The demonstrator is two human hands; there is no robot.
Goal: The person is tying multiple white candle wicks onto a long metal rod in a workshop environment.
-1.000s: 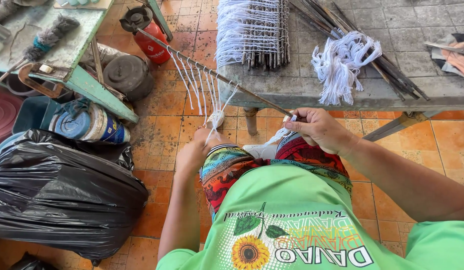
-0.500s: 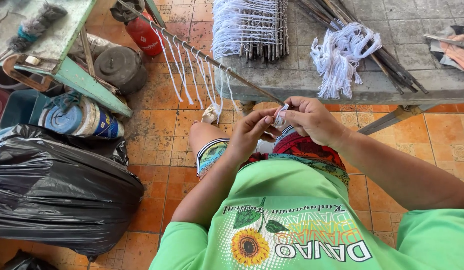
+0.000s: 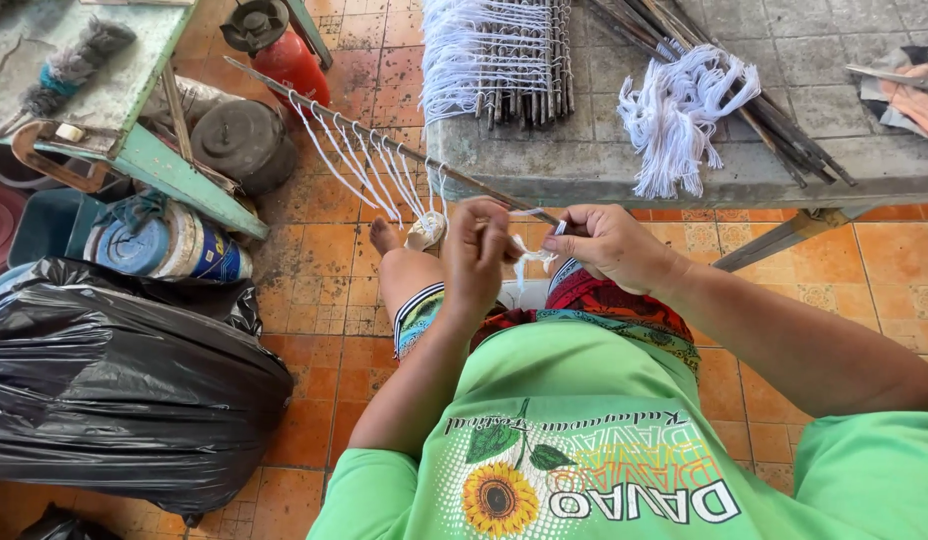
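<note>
A long thin stick (image 3: 364, 135) slants from upper left down to my hands, with several white strings (image 3: 369, 175) tied along it and hanging down. My right hand (image 3: 609, 245) grips the near end of the stick. My left hand (image 3: 476, 255) pinches a short white string (image 3: 529, 258) just beside it, looping it at the stick. Both hands are above my lap, over colourful patterned shorts (image 3: 584, 300).
A grey concrete table (image 3: 784, 170) ahead carries a bundle of white strings (image 3: 679, 115), dark sticks (image 3: 774, 120) and a mat of tied sticks (image 3: 504, 55). At left are a black plastic bag (image 3: 124, 390), a red cylinder (image 3: 289, 60), a green bench (image 3: 144, 150) and a tin can (image 3: 164, 245).
My left hand rose from beside my knee to the stick's near end and took a white string. The stick's far end swung slightly, and its hanging strings now slant toward my hands.
</note>
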